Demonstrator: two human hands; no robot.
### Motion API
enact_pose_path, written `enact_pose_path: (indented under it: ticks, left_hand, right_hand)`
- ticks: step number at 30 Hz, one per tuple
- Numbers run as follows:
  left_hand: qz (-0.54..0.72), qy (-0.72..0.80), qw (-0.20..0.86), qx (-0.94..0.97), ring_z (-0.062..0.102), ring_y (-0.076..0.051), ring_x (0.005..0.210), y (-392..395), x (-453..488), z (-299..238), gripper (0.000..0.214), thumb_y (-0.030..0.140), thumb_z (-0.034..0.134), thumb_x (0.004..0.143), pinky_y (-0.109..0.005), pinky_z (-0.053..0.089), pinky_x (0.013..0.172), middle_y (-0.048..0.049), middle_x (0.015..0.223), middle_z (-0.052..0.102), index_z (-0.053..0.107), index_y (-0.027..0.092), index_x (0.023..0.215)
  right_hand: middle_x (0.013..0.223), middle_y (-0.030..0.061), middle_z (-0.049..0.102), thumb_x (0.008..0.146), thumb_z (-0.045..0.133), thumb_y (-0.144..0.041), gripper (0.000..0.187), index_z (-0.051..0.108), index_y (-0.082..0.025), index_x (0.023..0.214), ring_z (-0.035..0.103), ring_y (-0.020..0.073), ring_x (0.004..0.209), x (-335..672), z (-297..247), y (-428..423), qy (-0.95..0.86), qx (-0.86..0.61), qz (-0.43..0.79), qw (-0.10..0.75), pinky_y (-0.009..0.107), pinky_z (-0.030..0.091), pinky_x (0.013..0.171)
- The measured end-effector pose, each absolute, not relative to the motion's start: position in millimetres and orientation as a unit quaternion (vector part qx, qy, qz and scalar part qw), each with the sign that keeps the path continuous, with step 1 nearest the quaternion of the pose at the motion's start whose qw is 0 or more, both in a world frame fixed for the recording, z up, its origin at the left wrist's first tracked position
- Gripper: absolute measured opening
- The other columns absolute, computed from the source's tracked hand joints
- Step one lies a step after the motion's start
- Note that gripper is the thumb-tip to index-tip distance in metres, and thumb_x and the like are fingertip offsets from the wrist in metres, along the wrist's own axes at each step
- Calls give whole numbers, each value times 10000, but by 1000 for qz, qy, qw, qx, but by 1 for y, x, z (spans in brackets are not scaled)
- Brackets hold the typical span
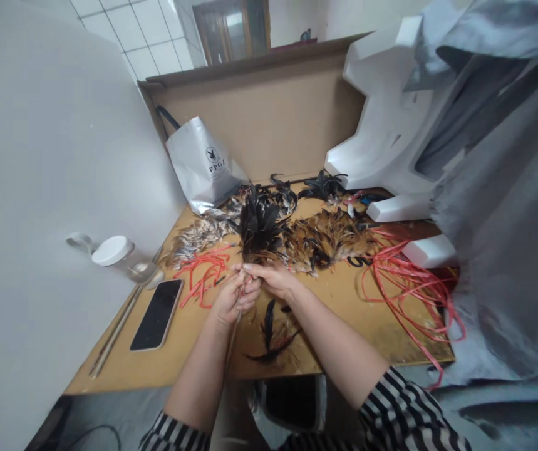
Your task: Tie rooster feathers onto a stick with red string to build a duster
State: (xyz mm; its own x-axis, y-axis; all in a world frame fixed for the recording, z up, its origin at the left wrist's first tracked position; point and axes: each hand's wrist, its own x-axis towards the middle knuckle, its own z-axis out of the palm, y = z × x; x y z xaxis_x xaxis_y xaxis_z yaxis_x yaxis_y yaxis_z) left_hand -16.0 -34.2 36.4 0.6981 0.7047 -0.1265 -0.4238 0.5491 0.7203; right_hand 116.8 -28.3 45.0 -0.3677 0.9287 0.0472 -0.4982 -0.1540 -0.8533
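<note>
A bundle of black feathers (pixel 259 222) stands fanned out above my two hands, near the middle of the table. My left hand (pixel 235 297) is closed around its base, where a thin stick seems to run down toward me. Pressed against the same spot, the fingers of my right hand (pixel 273 279) pinch the feather base from the right. Exactly what lies between the fingertips is hidden. Brown feathers (pixel 334 235) lie in a heap just beyond the right hand, and pale speckled feathers (pixel 200 238) spread to the left. A few loose dark feathers (pixel 269 332) rest below the hands.
Red plastic string (pixel 404 288) lies tangled at the right, with more red strands (pixel 205 269) at the left. A phone (pixel 157 315), a lidded jar (pixel 123 257) and thin sticks (pixel 116 332) line the left edge. Behind stand a paper bag (pixel 200 163), cardboard (pixel 269 119) and white foam (pixel 386 106).
</note>
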Motion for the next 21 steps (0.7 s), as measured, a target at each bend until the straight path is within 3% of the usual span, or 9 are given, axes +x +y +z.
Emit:
enact_pose_path:
  ticks: [7,12,15,21]
  left_hand:
    - [312,193,852,373,379,-57,417,-32,-19,32,310,445,541,789,-137,159,285,-11,676,451,532,144,863]
    - [274,144,882,355,189,-15,315,-33,-19,30,258,406,542,799,-133,100,269,52,556,352,511,151,811]
    - [252,125,902,328,118,-3,320,-34,-20,29,255,373,591,774,-122,91,276,77,545,294,455,159,754]
    - [321,150,873,334,103,-3,347,-33,-21,37,282,360,612,763,-118,103,300,85,558,277,408,167,746]
  right_hand:
    - [528,-21,587,638,700,-457,353,714,-156,823,608,138,645,123,36,-19,-419,-231,760,441,266,476,692]
    - [801,49,679,645,686,-488,393,706,-166,869,605,179,906,125,31,-18,-449,-168,775,411,315,421,872]
    - [942,71,679,658,678,-492,416,693,-177,930,582,191,990,125,29,-18,-462,-149,777,400,331,404,904]
    - [889,56,690,631,724,-417,357,683,-174,891,618,172,881,120,29,-17,-411,-215,743,482,328,424,876]
